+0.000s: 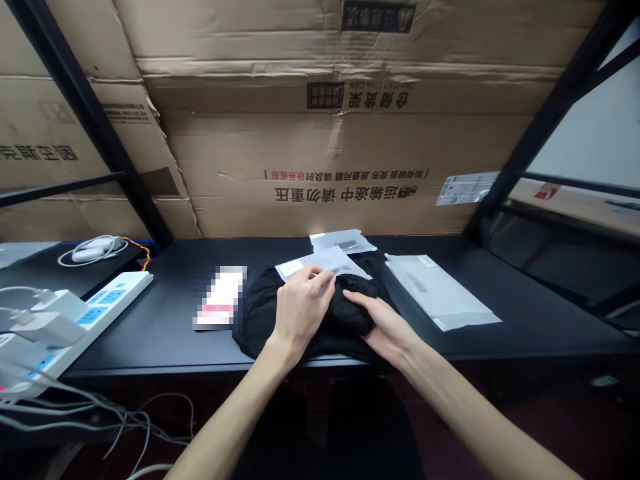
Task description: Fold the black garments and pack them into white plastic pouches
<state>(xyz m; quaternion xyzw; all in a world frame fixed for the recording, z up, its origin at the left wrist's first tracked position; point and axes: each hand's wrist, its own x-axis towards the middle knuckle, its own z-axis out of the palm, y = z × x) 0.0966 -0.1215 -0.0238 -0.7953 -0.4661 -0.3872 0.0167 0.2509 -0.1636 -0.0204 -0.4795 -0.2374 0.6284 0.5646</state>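
Note:
A bundle of black fabric (270, 310), possibly a garment, lies at the front of the black table. On top of it rests a translucent white plastic bag (325, 259) with a small white label. My left hand (304, 303) is closed, its fingertips pinching at the bag's near edge. My right hand (387, 327) grips a folded part of the black fabric, thumb on top and fingers underneath. What lies beneath the fingers of both hands is partly hidden.
Another plastic bag (345, 241) lies behind, and a larger flat one (437, 290) to the right. A blurred-out phone-like object (221, 298) is at left. A power strip (117, 293) with chargers and cables (145, 427) sits farther left. Cardboard (320, 140) walls the back.

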